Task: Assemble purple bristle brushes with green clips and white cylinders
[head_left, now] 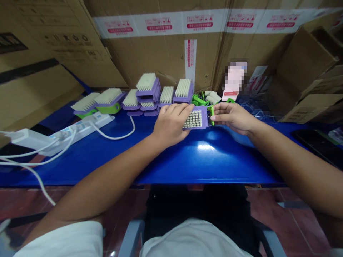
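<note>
My left hand (173,123) is closed over a purple brush head (197,119), whose pale bristle grid shows beside the fingers. At its right end, my right hand (232,116) pinches a small green part (212,115) between thumb and fingers. The green part is at the end of the purple piece; whether they are joined is too small to tell. Behind the hands lie loose green parts (200,100) and white cylindrical pieces (213,96). Several purple brushes with white bristles (183,87) stand left of them, some stacked.
Two green-based brushes (108,96) sit at the left behind a white power strip (77,134) with trailing cables. Cardboard boxes (160,50) line the back of the blue table (171,160). A pink-screened phone (235,78) leans there. A dark object (317,142) lies right.
</note>
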Tool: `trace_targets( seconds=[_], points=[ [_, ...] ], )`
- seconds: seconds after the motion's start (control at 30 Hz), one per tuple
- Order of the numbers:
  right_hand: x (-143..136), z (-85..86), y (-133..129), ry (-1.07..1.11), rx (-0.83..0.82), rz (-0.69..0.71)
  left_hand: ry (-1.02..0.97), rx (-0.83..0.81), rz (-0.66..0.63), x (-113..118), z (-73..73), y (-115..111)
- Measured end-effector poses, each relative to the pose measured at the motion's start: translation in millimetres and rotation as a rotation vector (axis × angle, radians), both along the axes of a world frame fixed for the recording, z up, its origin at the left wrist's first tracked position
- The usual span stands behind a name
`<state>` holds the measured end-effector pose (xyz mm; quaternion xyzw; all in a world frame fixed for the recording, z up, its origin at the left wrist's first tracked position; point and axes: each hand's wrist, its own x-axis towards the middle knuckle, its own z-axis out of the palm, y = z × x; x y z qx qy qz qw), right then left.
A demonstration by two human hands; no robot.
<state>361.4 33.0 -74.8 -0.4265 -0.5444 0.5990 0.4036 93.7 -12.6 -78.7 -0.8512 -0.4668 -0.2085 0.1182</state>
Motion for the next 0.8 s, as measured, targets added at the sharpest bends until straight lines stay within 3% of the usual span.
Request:
trace_targets(
  seconds=[0.8],
  points=[
    [-2.9, -1.6, -1.9, -0.001, 0.011, 0.023, 0.013, 0.015, -0.006, -0.3, -2.6, 0.7]
  ],
)
